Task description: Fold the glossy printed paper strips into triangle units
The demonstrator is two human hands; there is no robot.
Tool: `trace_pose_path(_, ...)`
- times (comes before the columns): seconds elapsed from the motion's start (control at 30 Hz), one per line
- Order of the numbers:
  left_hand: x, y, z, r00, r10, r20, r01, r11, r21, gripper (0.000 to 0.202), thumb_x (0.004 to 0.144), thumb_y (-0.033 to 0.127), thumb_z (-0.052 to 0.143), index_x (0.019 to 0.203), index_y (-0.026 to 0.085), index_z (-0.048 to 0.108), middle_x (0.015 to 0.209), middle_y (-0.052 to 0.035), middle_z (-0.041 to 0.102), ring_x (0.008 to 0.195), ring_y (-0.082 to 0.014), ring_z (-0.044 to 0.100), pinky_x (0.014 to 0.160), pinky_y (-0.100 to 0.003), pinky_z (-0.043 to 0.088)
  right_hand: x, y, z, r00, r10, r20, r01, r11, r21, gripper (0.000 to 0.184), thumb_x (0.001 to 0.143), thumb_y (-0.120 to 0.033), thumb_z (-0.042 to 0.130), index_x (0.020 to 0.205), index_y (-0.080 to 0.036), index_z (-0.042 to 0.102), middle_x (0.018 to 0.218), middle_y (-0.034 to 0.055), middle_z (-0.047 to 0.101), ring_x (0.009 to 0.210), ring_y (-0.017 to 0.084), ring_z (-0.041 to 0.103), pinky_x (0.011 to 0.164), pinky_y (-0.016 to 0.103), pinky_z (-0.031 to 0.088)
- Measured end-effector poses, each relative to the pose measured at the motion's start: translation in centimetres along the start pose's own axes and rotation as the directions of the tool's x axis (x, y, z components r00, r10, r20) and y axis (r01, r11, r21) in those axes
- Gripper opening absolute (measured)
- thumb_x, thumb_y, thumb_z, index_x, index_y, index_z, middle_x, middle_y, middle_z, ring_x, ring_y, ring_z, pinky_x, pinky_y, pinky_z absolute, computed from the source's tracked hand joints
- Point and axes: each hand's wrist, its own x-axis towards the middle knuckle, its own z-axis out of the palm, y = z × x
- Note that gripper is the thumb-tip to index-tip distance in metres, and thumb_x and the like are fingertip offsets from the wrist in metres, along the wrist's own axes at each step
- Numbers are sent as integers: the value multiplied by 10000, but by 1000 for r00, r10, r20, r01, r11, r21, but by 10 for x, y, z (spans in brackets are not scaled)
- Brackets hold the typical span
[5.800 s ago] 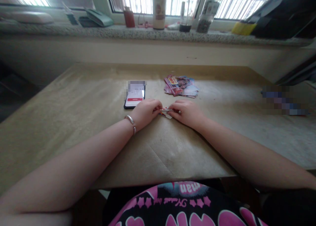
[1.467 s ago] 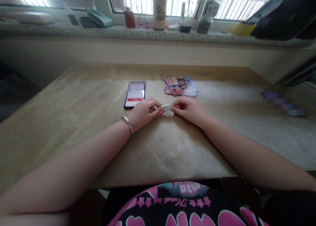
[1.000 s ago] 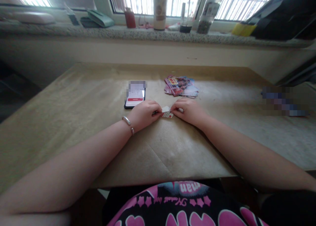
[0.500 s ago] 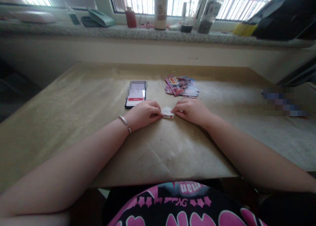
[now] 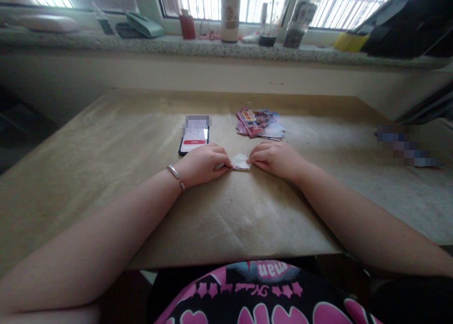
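Between my two hands, low over the table, is a small folded piece of paper [image 5: 241, 162], white on top with a printed strip along its near edge. My left hand [image 5: 208, 162], with a silver bracelet at the wrist, pinches its left corner. On the other side my right hand [image 5: 274, 158] pinches the right edge, fingers curled. The fingertips cover both ends of the paper. A phone [image 5: 194, 137] with a lit screen lies just beyond my left hand. Behind my right hand is a loose pile of printed paper pieces [image 5: 260, 123], mostly pink and purple.
The wide beige table [image 5: 226, 211] reaches back to the wall. A blurred dark-blue item [image 5: 406, 147] lies at the far right. Along the stone windowsill [image 5: 205, 46] stand a red bottle [image 5: 187, 24], a tall cylinder [image 5: 231, 12] and other containers.
The paper's printed near edge has tipped flatter, so more of its white face shows. Both hands keep their pinch and have barely shifted.
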Motion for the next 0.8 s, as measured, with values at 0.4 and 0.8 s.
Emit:
trace_pose_path(0.4, -2, 1, -2, 999, 31, 15, -31, 1000, -5, 182, 859, 194, 567, 912, 210, 740, 936, -41, 716, 835, -155, 630, 772, -276, 500, -5, 3, -5, 999, -5, 52, 4, 1000, 17, 238, 893, -196, 535, 944, -243, 763, 953, 36, 743, 861, 184, 653, 745, 297, 466)
trace_pose_path(0.8, -3, -2, -5, 998, 63, 27, -62, 998, -16, 215, 847, 159, 564, 957, 221, 738, 974, -37, 716, 856, -152, 637, 781, -265, 505, -11, 12, 1, 988, 150, -38, -141, 975, 173, 178, 847, -195, 559, 868, -208, 735, 861, 54, 728, 812, 178, 646, 752, 304, 487)
